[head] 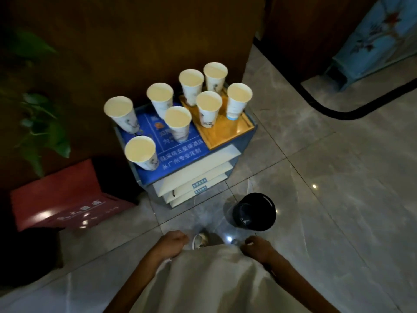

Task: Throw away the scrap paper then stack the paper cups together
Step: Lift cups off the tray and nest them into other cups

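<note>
Several white paper cups stand upright and apart on a low blue-topped cabinet. One cup is at its front left, another near the middle, and three of them, such as one, stand on a wooden tray. A black waste bin sits on the floor in front of the cabinet. My left hand and my right hand hang low by my light clothing, fingers curled, nothing visible in them. No scrap paper is in view.
A red box lies on the floor to the left, below a green plant. A brown wooden wall stands behind the cabinet. Grey marble floor spreads to the right, toward a blue painted cabinet.
</note>
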Tool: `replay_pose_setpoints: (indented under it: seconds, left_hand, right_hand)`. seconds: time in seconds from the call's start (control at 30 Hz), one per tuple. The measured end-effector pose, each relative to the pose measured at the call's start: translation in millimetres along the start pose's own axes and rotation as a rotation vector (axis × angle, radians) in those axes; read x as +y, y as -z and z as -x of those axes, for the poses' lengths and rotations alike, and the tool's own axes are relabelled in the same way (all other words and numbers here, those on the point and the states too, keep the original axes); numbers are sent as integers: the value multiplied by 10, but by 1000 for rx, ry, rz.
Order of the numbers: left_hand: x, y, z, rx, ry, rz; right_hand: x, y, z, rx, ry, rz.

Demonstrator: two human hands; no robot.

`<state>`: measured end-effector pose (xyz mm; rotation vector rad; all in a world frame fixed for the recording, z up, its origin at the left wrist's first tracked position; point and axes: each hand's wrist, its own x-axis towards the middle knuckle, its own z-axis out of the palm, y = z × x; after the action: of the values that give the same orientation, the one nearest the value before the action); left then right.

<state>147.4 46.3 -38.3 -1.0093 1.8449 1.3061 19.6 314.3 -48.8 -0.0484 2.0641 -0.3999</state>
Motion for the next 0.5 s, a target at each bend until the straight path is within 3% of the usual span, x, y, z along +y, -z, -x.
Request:
replay_pose_setpoints:
  seconds: [0.17, 0.5]
  left_hand:
    - [25, 216, 47, 167, -69, 115]
    - [806, 806, 188, 397, -313, 109]
  right_hand:
    - [-596, 214, -238, -90, 209, 206]
    - [-1965, 1034, -423, -42, 557, 147]
